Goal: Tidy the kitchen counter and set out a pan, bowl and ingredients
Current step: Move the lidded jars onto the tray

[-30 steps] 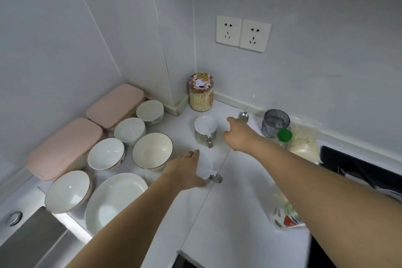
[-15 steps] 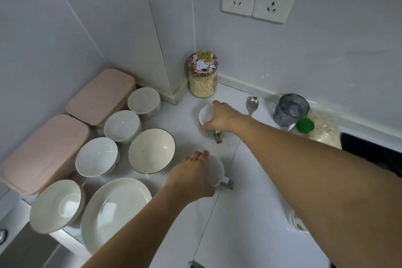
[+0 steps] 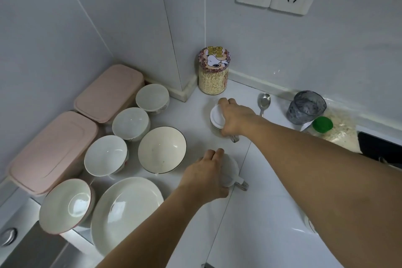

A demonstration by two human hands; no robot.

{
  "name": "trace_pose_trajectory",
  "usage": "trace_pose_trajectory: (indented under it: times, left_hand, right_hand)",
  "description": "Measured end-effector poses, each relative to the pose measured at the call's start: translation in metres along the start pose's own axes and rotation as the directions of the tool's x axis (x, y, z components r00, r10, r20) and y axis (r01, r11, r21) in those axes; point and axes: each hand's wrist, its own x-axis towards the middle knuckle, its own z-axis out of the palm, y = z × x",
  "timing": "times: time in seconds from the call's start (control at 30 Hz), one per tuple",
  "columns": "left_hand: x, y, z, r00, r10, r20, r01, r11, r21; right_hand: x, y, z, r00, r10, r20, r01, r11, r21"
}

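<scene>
Your right hand [image 3: 236, 118] curls over the far white-lidded jar [image 3: 215, 118] on the tabletop [image 3: 261, 213], hiding most of it; only the lid edge and a metal clasp peek out. Your left hand [image 3: 206, 177] grips the near lidded jar [image 3: 230, 172], its body mostly covered. A dark-rimmed bowl [image 3: 162, 150] sits just left. Behind your right forearm, a green-capped bottle [image 3: 322, 124] is half hidden.
</scene>
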Motion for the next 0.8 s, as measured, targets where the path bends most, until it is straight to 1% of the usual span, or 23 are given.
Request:
trace_pose_trajectory:
  times: [0.07, 0.13, 0.23, 0.33, 0.47, 0.6, 0.77, 0.8]
  left_hand:
    - [0.002, 0.001, -0.002, 1.000, 0.014, 0.017, -0.015, 1.000, 0.011]
    - [0.005, 0.001, -0.007, 0.999, 0.008, 0.052, -0.009, 1.000, 0.016]
    - [0.010, 0.001, -0.025, 0.997, -0.032, 0.070, 0.035, 0.999, -0.040]
    - [0.012, 0.008, -0.053, 1.000, -0.020, -0.005, 0.020, 0.997, -0.078]
    - [0.014, 0.036, -0.094, 0.989, 0.026, -0.148, -0.030, 0.999, -0.027]
    - [0.008, 0.090, -0.136, 0.964, 0.104, -0.245, -0.109, 0.994, -0.007]
    - [-0.008, 0.165, -0.172, 0.946, 0.145, -0.291, -0.158, 0.987, -0.022]
    - [-0.015, 0.190, -0.174, 0.937, 0.178, -0.299, -0.196, 0.980, -0.031]
  right_hand:
    - [-0.009, -0.001, -0.007, 1.000, 0.005, -0.021, -0.005, 1.000, 0.002]
    - [-0.018, 0.000, -0.020, 0.999, 0.029, -0.030, -0.027, 0.998, 0.056]
    - [-0.037, 0.008, -0.048, 0.995, 0.038, -0.089, -0.029, 0.995, 0.099]
    - [-0.066, 0.019, -0.080, 0.986, 0.041, -0.160, -0.017, 0.989, 0.148]
    - [-0.118, 0.044, -0.113, 0.966, 0.094, -0.239, -0.052, 0.983, 0.175]
    - [-0.187, 0.080, -0.145, 0.934, 0.153, -0.323, -0.088, 0.974, 0.207]
    - [-0.269, 0.119, -0.165, 0.886, 0.206, -0.417, -0.105, 0.962, 0.251]
    - [-0.295, 0.132, -0.168, 0.868, 0.227, -0.442, -0.121, 0.959, 0.255]
